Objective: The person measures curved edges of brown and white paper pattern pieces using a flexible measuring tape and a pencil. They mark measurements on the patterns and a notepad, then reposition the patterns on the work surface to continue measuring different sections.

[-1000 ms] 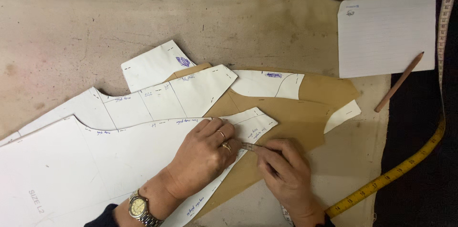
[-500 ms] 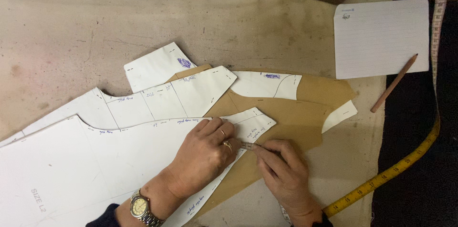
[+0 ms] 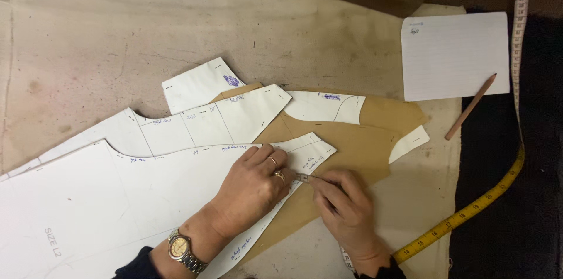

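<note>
Head view: left hand (image 3: 251,188) flat on white pattern piece (image 3: 117,197), right hand (image 3: 346,208) pinching tape measure (image 3: 469,211) along its edge, bare table (image 3: 117,38) beyond

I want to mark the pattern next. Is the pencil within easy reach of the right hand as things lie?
Probably yes: the pencil lies uncovered beside the lined sheet, up and right of the right hand, with only bare cloth between.

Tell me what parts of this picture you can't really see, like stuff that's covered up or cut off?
All in the head view:
- The tape strip between both hands: most of it is hidden under the fingers.
- The brown paper: largely covered by the white pattern pieces.
- The big pattern piece: cut off by the left and bottom edges.
- The yellow measuring tape: its top end leaves the frame.
- The blue handwriting: too small to make out.
</note>
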